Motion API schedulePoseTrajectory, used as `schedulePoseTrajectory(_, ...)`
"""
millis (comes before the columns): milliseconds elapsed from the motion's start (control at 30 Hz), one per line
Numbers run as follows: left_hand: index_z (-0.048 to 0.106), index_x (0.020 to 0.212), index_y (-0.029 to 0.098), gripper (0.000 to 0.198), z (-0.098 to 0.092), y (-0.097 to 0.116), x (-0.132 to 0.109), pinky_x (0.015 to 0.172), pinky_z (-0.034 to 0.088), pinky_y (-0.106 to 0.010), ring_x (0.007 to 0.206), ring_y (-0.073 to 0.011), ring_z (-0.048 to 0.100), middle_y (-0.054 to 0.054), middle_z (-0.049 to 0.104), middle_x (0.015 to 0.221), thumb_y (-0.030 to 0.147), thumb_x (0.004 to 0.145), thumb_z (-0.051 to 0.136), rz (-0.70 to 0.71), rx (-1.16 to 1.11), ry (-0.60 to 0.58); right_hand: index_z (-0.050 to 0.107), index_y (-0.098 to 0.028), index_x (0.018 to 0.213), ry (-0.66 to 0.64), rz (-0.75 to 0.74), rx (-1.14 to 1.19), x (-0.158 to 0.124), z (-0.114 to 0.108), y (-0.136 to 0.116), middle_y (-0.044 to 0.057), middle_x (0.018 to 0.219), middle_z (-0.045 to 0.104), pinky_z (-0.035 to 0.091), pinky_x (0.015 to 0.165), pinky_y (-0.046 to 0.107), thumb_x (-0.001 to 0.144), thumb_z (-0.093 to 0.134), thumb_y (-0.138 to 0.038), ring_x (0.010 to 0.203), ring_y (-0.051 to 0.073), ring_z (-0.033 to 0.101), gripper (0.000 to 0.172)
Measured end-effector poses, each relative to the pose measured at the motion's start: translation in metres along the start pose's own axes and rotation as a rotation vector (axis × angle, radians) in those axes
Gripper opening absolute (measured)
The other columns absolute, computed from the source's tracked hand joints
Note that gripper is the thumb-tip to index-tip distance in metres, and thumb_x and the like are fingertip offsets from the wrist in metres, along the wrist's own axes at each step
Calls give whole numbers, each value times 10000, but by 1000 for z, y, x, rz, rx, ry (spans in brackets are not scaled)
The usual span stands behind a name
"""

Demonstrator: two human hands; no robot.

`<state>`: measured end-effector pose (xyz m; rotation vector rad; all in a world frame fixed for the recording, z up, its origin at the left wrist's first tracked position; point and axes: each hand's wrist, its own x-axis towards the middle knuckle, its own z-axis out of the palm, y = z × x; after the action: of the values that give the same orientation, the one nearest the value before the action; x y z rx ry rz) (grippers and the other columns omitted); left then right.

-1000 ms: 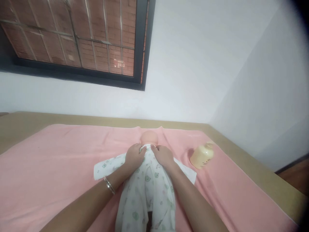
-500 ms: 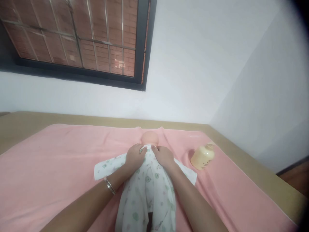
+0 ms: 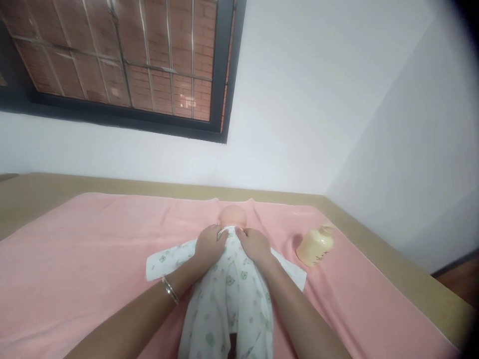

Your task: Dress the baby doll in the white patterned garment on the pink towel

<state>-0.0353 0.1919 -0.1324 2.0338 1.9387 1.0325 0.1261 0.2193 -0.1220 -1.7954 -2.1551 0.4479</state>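
Observation:
A baby doll lies on a pink towel (image 3: pixel 82 259), its bald head (image 3: pixel 232 217) pointing away from me. It wears a white garment (image 3: pixel 230 299) printed with small green figures. My left hand (image 3: pixel 208 245), with a bangle on the wrist, rests on the garment at the doll's left shoulder, fingers curled on the cloth by the collar. My right hand (image 3: pixel 254 244) lies on the other side of the collar, fingers also bent down onto the fabric. The two hands nearly meet at the neck.
A pale yellow bottle (image 3: pixel 315 245) lies on its side on the towel, right of the doll. The towel covers a tan bed (image 3: pixel 392 269) set in a corner of white walls. A barred window (image 3: pixel 123 65) is up left.
The hands stay at the collar with almost no movement. The view has tilted slightly, so everything sits a little lower in the picture.

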Motion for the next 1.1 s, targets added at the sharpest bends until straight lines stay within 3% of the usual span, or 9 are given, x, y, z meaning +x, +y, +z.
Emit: schedulePoseTrajectory(1100,586,772,184,327,2,-2,0,720,380,-291,800,-183,548,-44,624,818,383,875,348,2,-14,1,655,-167,841,-3,8,7,0,1,0,119,859,659,339,641,277,874,115,-648,779,210,575,724)
